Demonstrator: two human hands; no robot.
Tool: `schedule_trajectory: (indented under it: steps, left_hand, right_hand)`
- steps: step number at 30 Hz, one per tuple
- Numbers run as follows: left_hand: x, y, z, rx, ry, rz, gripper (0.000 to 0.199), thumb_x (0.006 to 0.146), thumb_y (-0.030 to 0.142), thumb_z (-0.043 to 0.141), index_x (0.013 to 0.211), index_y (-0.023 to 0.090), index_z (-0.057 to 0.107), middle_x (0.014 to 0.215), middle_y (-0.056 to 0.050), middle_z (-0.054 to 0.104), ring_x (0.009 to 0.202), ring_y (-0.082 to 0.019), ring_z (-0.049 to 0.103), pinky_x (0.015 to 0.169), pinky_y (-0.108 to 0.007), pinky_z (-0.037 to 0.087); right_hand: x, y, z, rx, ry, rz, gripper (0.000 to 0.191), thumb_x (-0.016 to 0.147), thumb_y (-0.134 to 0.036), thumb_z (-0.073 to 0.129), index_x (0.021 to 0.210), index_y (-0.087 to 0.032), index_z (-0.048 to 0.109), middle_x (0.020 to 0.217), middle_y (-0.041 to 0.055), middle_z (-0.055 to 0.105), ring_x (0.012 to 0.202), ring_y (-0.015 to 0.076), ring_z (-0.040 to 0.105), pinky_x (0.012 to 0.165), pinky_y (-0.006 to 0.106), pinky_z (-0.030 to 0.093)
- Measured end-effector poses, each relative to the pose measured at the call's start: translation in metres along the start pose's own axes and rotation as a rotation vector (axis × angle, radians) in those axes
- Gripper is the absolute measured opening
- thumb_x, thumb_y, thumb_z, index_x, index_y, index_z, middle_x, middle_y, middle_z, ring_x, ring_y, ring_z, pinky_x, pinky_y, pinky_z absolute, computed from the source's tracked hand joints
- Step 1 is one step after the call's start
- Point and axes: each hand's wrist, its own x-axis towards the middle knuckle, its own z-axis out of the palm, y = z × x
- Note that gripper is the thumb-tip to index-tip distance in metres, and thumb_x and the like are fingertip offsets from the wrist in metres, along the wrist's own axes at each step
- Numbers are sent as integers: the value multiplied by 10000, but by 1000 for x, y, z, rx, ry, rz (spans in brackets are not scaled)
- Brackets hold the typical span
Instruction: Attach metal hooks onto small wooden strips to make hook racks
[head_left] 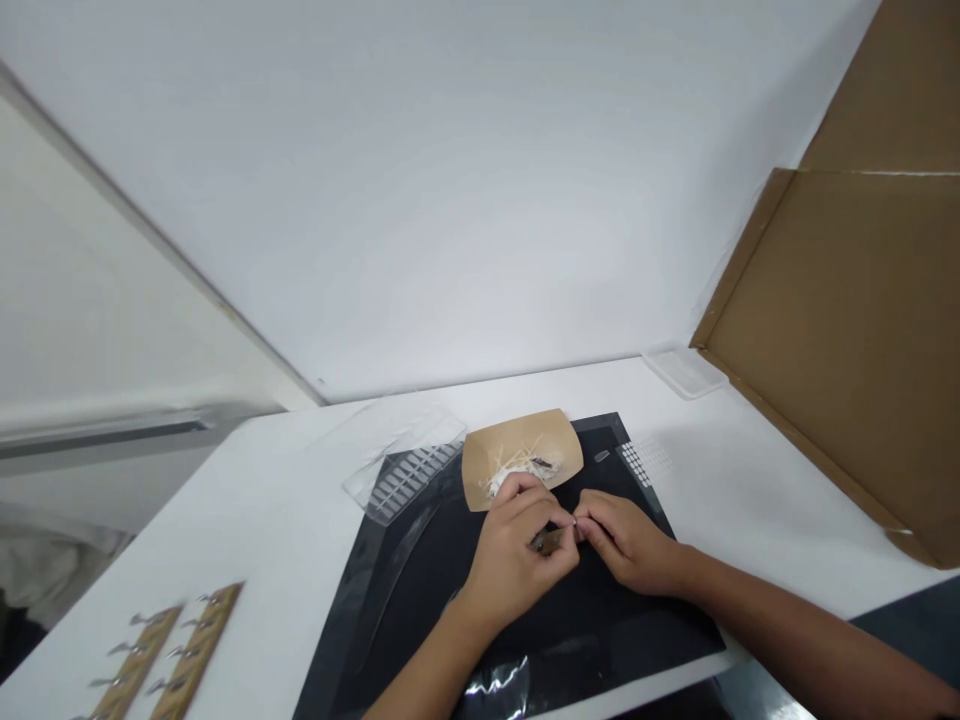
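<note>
My left hand (517, 555) and my right hand (626, 540) meet fingertip to fingertip over a black mat (420, 600). A small dark, thin object (550, 541) shows between the left fingers; what it is I cannot tell. A tiny pale piece is pinched where the fingertips of both hands touch. Just behind the hands lies a brown paper tray (517, 452) with white scraps and thin sticks in it.
A clear plastic tray of pale nail tips (409, 470) lies left of the paper tray. A small sheet of dots (637, 462) is on the mat's right corner. Two wooden strips with metal clips (161, 655) lie near left. A cardboard box (847, 340) stands at right.
</note>
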Motion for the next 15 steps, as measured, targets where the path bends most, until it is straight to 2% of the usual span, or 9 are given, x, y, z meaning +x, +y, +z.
schedule_trajectory:
  steps: [4, 10, 15]
  left_hand:
    - [2, 2, -1, -56, -12, -57, 144, 843, 96, 691, 772, 221, 684, 702, 18, 683, 760, -173, 585, 819, -367, 508]
    - [3, 3, -5, -123, -64, -164, 152, 835, 109, 681, 743, 225, 716, 708, -2, 706, 827, -206, 610, 786, -365, 505]
    - [3, 2, -7, -132, -87, -141, 137, 853, 120, 693, 773, 227, 725, 731, -5, 715, 835, -208, 619, 807, -380, 515]
  right_hand:
    - [0, 0, -1, 40, 6, 2, 291, 1145, -335, 360, 957, -213, 545, 885, 28, 579, 796, 178, 542, 745, 310, 431]
    - [0, -2, -2, 105, -4, 35, 352, 1155, -406, 349, 950, -208, 556, 889, 30, 588, 806, 179, 557, 760, 315, 447]
    - [1, -7, -3, 161, 2, 86, 384, 1154, -442, 363, 928, -206, 564, 883, 25, 603, 807, 173, 570, 764, 306, 456]
